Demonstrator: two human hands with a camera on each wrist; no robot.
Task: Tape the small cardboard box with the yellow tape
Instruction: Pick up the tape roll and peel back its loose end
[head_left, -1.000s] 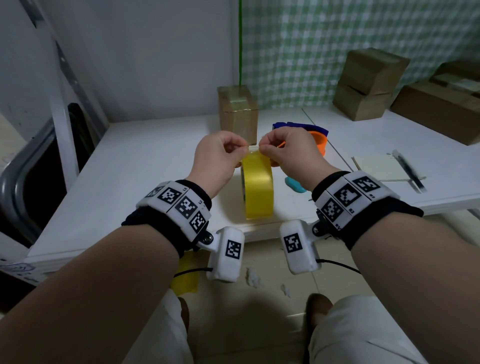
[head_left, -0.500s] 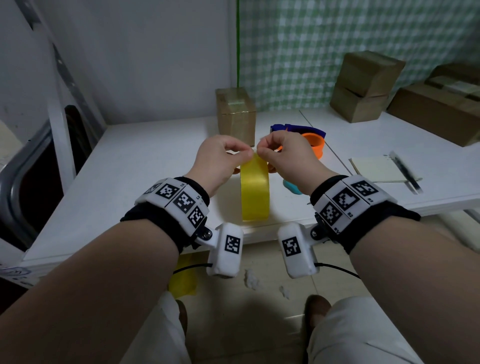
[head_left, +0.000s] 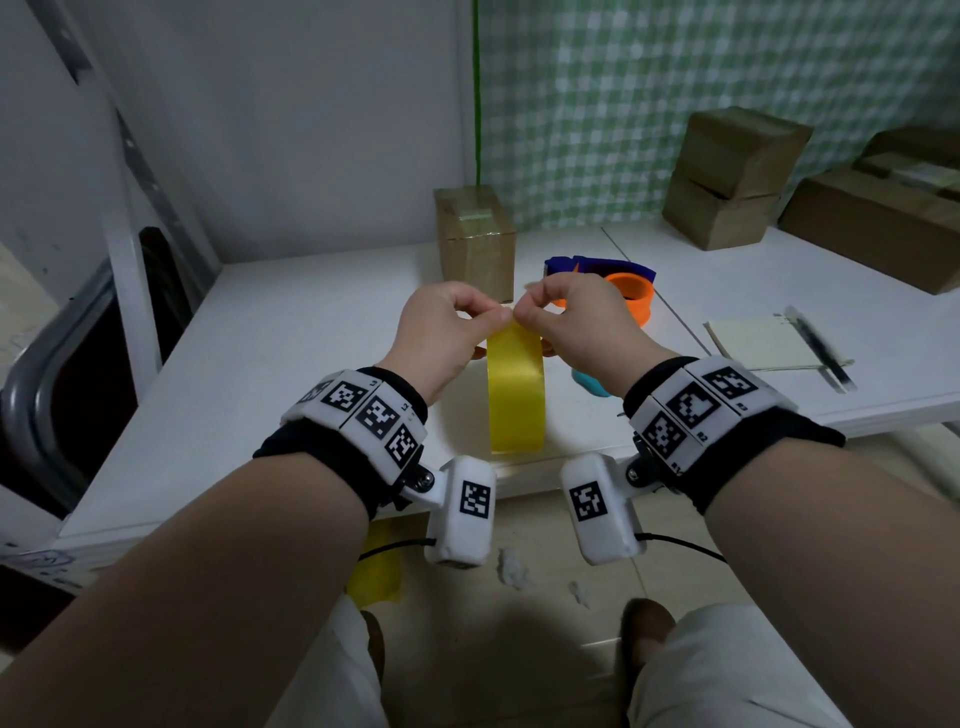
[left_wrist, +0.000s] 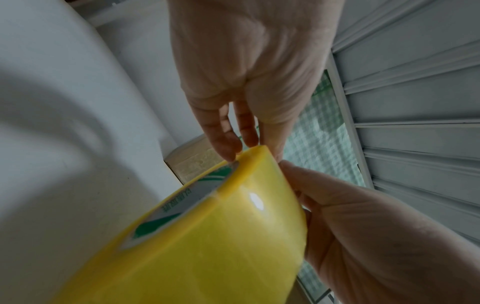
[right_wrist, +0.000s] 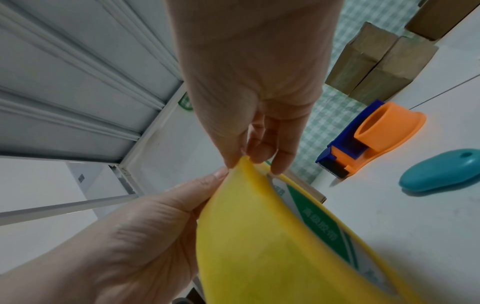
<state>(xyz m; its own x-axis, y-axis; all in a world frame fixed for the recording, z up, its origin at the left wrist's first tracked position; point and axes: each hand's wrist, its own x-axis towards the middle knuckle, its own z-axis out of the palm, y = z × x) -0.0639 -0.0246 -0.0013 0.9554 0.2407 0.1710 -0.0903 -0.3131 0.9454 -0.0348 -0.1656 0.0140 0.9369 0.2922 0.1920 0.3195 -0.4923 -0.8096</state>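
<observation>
The yellow tape roll (head_left: 517, 387) stands on edge over the front of the white table (head_left: 291, 332), and both hands hold it at the top. My left hand (head_left: 491, 318) pinches the roll's upper rim from the left. My right hand (head_left: 527, 312) pinches the same spot from the right, fingertips almost touching. The left wrist view has the left fingers (left_wrist: 228, 142) on the roll (left_wrist: 221, 236). In the right wrist view the right fingers (right_wrist: 259, 152) pinch the roll's top edge (right_wrist: 259, 246). The small cardboard box (head_left: 475, 241) stands upright behind the hands, untouched.
An orange and blue tape dispenser (head_left: 623, 286) and a teal object (head_left: 589, 385) lie right of the roll. A notepad (head_left: 761, 345) with a pen (head_left: 818, 348) sits further right. Stacked cardboard boxes (head_left: 727, 176) and a larger box (head_left: 878, 223) line the back right.
Both hands have kept hold of the roll's top. Their fingertips have drawn closer together, and the pale bit of tape seen between them earlier no longer shows.
</observation>
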